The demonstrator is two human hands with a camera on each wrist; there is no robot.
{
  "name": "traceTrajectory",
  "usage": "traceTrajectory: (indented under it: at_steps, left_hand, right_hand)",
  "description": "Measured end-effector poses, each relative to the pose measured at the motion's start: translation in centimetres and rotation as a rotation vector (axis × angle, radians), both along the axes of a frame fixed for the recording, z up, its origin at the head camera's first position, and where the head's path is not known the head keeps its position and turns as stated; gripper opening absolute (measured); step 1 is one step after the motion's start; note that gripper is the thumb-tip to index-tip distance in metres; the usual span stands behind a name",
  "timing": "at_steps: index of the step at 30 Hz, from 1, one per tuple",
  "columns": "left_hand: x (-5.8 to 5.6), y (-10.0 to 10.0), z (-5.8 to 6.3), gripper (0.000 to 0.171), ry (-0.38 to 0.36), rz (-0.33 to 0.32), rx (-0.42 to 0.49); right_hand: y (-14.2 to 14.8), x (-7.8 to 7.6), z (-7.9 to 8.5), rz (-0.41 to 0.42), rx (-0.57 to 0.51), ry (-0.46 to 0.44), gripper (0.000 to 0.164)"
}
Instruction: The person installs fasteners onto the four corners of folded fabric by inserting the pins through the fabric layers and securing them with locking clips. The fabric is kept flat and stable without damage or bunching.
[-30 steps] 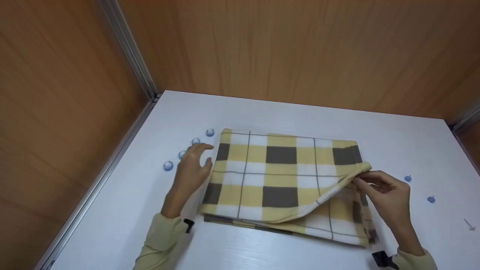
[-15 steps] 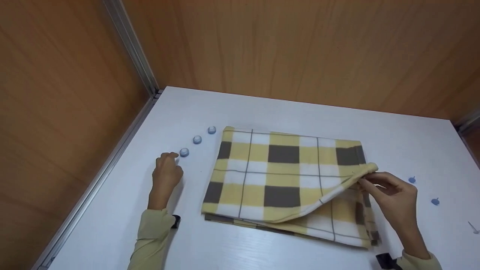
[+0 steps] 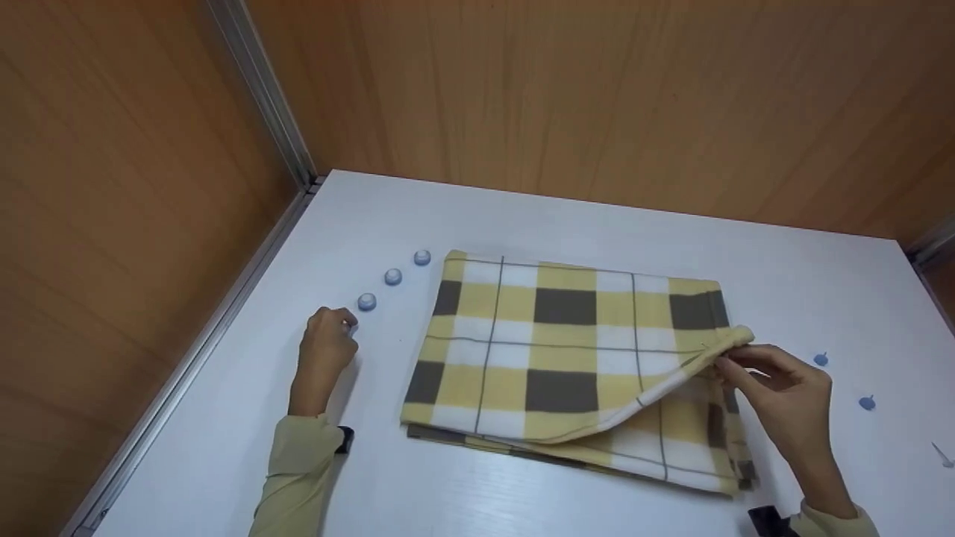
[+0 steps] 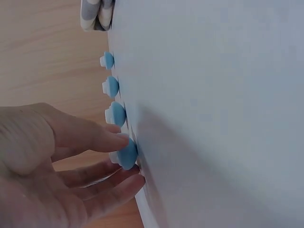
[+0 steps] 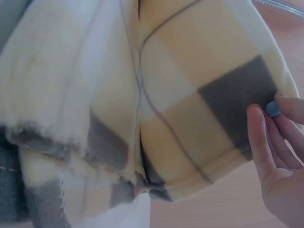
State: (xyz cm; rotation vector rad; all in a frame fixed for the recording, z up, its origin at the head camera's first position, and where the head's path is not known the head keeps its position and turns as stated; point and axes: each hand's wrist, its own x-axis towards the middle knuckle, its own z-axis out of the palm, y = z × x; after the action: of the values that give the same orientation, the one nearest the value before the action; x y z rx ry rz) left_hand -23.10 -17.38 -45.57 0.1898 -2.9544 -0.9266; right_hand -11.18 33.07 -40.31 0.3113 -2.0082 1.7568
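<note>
A folded yellow, white and grey checked blanket [image 3: 563, 350] lies on the white table. My right hand [image 3: 791, 395] pinches its lifted near right corner, so the upper layer is peeled back. In the right wrist view a small round blue piece [image 5: 273, 109] shows between those fingers, against the cloth. Left of the blanket, my left hand [image 3: 324, 347] is down at the table, thumb and fingers around a small blue cap [image 4: 127, 154] with a white top. In the head view the fingers mostly hide that cap.
Three more such caps, the nearest one [image 3: 366, 302] beside the left fingers, run in a slanting row toward the blanket's far left corner. To the right lie blue disc-based pins [image 3: 867, 403] with spikes, and another pin [image 3: 944, 455]. Wooden panels [image 3: 567, 97] enclose the table.
My left hand has moved left from the blanket's edge to the nearest cap and taken it between thumb and fingers. My right hand keeps holding the blanket corner.
</note>
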Motion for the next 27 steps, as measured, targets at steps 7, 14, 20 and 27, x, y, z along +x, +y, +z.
traceTrajectory:
  at_steps: [7,14,20,27]
  left_hand:
    - [0.2,-0.4,0.3,0.027,-0.015,0.002,-0.007]
    - [0.2,-0.2,0.9,0.026,0.040,0.001,0.022]
    - [0.5,0.4,1.9,0.026,0.136,-0.047,0.106]
    - [0.6,2.0,2.9,0.024,0.232,-0.108,0.168]
  right_hand:
    - [-0.1,0.1,0.1,-0.054,0.051,-0.043,0.020]
    - [0.0,0.2,0.1,-0.009,0.008,-0.015,0.020]
    - [0.0,0.3,0.1,-0.044,0.040,-0.034,0.020]
    - [0.0,0.4,0.1,-0.030,0.030,-0.032,0.020]
